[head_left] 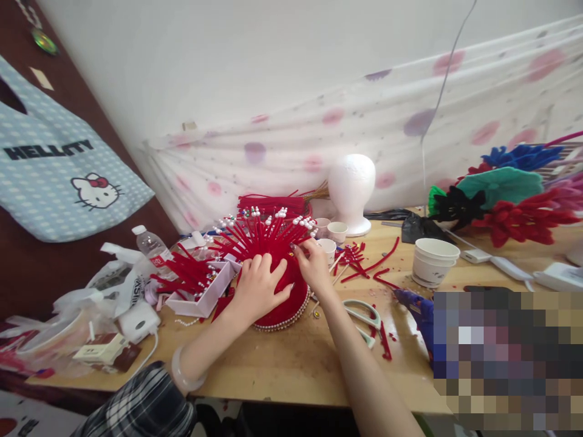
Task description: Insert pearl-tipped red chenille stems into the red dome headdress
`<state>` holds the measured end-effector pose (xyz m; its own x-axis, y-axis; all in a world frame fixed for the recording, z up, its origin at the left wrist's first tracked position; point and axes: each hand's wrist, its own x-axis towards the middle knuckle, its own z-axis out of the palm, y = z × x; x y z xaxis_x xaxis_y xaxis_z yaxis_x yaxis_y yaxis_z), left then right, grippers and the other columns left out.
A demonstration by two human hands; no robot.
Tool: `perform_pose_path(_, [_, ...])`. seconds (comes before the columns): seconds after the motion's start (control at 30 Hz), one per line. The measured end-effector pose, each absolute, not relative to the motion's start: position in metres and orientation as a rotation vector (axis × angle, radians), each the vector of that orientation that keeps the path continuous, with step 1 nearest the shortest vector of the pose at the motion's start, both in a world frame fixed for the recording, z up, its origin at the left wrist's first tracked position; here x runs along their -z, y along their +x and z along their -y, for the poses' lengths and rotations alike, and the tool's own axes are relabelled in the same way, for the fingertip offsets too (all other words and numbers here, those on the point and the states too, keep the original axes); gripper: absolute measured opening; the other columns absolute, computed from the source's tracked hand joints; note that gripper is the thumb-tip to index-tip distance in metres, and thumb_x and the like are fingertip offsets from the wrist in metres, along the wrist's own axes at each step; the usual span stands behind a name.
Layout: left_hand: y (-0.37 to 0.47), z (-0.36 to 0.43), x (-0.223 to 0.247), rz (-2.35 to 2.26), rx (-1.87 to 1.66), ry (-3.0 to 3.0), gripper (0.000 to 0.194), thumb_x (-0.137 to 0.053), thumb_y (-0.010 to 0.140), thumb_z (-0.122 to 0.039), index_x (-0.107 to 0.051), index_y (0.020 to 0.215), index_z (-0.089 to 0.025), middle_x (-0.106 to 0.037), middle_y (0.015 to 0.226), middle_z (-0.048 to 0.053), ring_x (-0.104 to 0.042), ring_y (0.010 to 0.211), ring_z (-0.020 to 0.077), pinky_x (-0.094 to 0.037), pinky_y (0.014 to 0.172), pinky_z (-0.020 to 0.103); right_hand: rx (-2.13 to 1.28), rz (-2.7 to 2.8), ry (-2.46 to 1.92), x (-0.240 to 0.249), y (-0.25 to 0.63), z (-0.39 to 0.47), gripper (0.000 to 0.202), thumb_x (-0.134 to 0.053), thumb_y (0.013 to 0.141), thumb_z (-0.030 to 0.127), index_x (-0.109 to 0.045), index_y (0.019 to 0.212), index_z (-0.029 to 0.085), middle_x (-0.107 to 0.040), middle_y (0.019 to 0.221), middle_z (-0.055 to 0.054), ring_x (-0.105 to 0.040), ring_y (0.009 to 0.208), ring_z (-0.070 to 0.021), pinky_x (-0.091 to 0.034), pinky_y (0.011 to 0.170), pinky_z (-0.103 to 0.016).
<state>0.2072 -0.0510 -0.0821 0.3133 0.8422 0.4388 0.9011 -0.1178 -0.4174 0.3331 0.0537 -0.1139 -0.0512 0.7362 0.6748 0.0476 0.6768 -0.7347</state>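
A red velvet headdress (279, 311) stands on the table in front of me, a string of pearls along its lower edge. From its top spreads a fan of red fuzzy stems tipped with white beads (280, 212). My left hand (261, 286) is laid over the cap, fingers curled around its upper side and the thumb stretched apart across the front. On the right side of the fan, my right hand (313, 262) is closed in a pinch close to the stems' base; whatever lies between its fingertips is too small to make out.
Left stand a pink box (206, 295) of red stems, a water bottle (153, 247) and plastic bags. Behind is a white foam head (351, 193). To the right lie scissors (376, 317), paper cups (434, 264), a blue glue gun (416, 306) and colourful fuzzy flowers (498, 182).
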Motion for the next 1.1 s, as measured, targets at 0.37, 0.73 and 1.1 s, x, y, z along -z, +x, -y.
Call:
perform_pose_path(0.37, [0.213, 0.052, 0.074, 1.556, 0.042, -1.983, 0.050, -0.048, 0.089, -0.048, -0.055, 0.128, -0.018, -0.056, 0.098, 0.012, -0.048, 0.091, 0.0284, -0.036, 0.074, 0.040, -0.600, 1.542, -0.723, 0.117, 0.332, -0.056, 0.021, -0.048, 0.086, 0.028, -0.051, 0.066, 0.022, -0.057, 0.073, -0.003, -0.054, 0.071, -0.0199, -0.041, 0.067, -0.033])
perform_pose_path(0.73, [0.220, 0.064, 0.086, 1.503, 0.347, -1.930, 0.029, -0.056, 0.087, -0.031, -0.066, 0.111, -0.018, -0.058, 0.090, 0.010, -0.048, 0.086, 0.0266, -0.033, 0.080, 0.042, -0.605, 1.544, -0.729, 0.118, 0.331, -0.056, 0.020, -0.048, 0.087, 0.027, -0.052, 0.068, 0.022, -0.057, 0.072, -0.003, -0.052, 0.070, -0.0191, -0.040, 0.066, -0.032])
perform_pose_path(1.1, [0.203, 0.100, 0.082, 1.082, 0.953, -2.273, 0.012, -0.058, 0.092, -0.016, -0.066, 0.086, -0.023, -0.074, 0.082, -0.005, -0.061, 0.081, 0.0154, -0.025, 0.087, 0.038, -0.619, 1.527, -0.721, 0.120, 0.331, -0.057, 0.020, -0.050, 0.086, 0.030, -0.052, 0.068, 0.022, -0.057, 0.071, -0.002, -0.051, 0.069, -0.0184, -0.038, 0.066, -0.031])
